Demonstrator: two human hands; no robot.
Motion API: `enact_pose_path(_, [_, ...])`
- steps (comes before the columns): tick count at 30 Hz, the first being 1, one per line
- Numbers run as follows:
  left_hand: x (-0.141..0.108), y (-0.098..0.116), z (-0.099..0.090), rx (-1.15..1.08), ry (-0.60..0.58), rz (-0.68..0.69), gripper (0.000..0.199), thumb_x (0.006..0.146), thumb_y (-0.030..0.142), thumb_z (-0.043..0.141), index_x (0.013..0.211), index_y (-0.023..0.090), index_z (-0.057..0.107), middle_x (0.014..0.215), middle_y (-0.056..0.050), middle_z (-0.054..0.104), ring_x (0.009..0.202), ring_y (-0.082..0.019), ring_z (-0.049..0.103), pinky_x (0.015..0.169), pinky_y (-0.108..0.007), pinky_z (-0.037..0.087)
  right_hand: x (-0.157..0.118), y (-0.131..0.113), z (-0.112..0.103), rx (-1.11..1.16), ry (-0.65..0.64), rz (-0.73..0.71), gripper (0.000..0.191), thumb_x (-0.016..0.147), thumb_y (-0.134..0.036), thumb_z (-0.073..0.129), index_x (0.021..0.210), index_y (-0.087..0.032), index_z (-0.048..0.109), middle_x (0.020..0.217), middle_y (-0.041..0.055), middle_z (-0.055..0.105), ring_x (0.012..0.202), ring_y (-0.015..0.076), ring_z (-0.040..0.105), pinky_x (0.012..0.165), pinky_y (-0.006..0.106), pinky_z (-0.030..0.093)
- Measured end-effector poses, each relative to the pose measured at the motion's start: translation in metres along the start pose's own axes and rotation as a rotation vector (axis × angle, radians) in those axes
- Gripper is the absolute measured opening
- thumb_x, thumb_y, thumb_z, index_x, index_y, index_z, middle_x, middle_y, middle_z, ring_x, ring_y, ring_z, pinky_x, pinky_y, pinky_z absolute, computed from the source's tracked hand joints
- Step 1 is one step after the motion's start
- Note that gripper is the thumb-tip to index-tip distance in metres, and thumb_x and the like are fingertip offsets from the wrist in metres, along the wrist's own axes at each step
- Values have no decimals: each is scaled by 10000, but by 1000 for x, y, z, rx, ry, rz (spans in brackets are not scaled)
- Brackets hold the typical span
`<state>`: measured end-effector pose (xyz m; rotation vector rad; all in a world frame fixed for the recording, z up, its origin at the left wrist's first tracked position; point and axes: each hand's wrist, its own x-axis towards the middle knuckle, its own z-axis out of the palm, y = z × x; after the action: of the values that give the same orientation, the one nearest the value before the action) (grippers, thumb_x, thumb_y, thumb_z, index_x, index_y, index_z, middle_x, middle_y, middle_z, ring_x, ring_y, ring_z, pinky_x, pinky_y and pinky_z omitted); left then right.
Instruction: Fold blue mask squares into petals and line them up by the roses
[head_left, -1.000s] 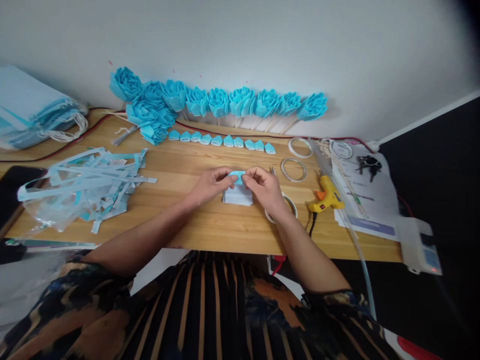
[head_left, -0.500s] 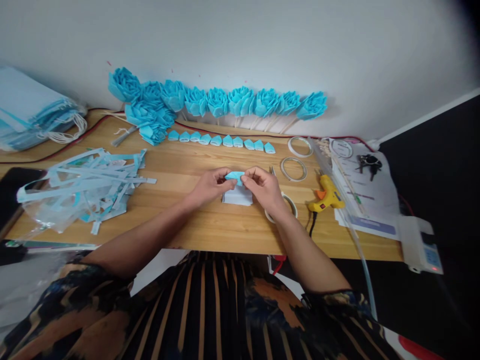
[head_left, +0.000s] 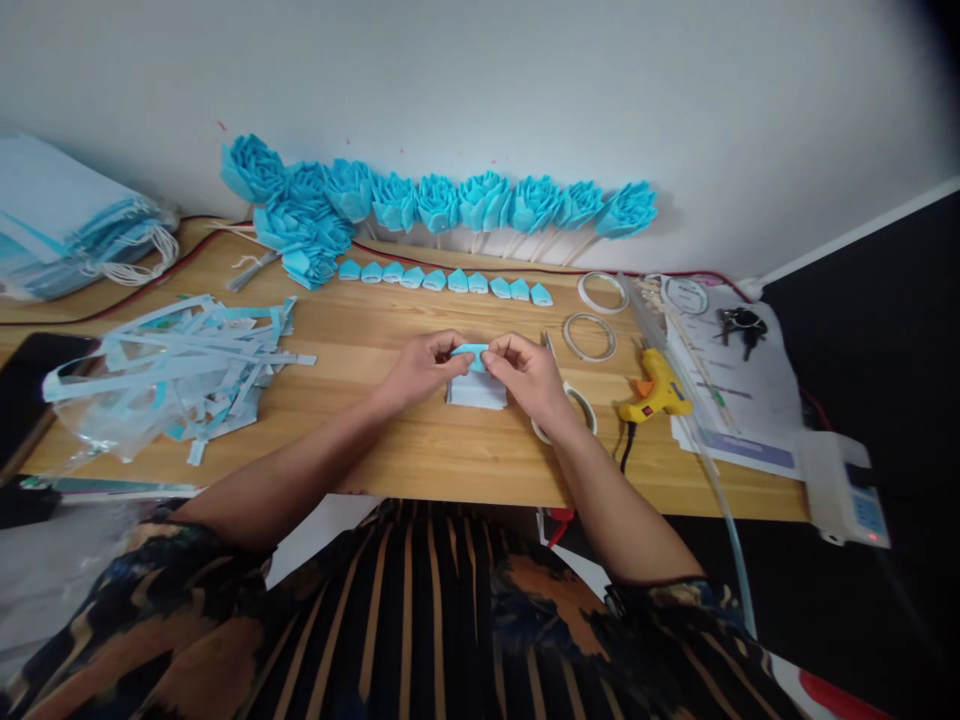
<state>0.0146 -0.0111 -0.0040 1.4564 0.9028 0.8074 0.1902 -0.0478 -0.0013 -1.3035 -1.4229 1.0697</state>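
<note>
Between my two hands is a small folded blue piece, pinched at its left end by my left hand and at its right end by my right hand. Just beneath it on the wooden table lies a stack of pale sheets. A row of small folded blue pieces stretches across the table beyond my hands. Behind that row, blue flowers on sticks lean against the wall. A roll of tape is partly hidden by my right wrist.
Cut strips are heaped at the left, near a dark phone and a bagged stack. Toward the right are two tape rolls, a yellow glue gun, papers, keys and a power strip.
The blue piece between my fingers looks flatter along its top, where a pointed left end showed before. My hands have hardly moved; the whole view has shifted slightly.
</note>
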Motion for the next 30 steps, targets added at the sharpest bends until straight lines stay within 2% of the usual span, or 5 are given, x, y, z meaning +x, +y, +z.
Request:
enact_pose_path(3, [1,-2,-2,8,14,2,253,731,401,669,714,165,579,637,22,580,587,-92,489,565,-224,358,4,2,-6,-22,28,-38,218,816,-395,651,751,-189,622,649,-32,544,595,94,469,562,234,384])
enact_pose_path(10, [3,-6,-7,8,105,-9,261,726,409,691,712,166,599,610,17,590,534,-90,480,519,-221,354,12,-17,-52,61,393,-154,225,863,-442,610,916,-228,657,696,-32,594,584,83,543,585,224,471])
enact_pose_path(16, [1,-5,-9,4,153,33,251,744,391,675,677,165,586,598,17,587,516,-83,471,508,-215,349,-7,-16,-79,-119,418,-118,235,814,-404,639,947,-215,683,714,-20,647,598,100,582,567,235,484])
enact_pose_path(23, [3,-4,-8,-23,180,47,239,711,383,671,669,164,585,580,19,583,512,-85,478,511,-211,350,-39,16,-92,-465,498,-40,276,821,-340,559,978,-174,714,851,48,744,789,189,683,773,349,534])
enact_pose_path(30, [7,-9,-10,-27,177,54,235,700,389,667,681,166,592,571,18,583,503,-88,476,501,-212,347,-64,14,-121,-623,582,13,319,821,-331,541,1028,-177,728,938,66,767,832,215,702,799,355,539])
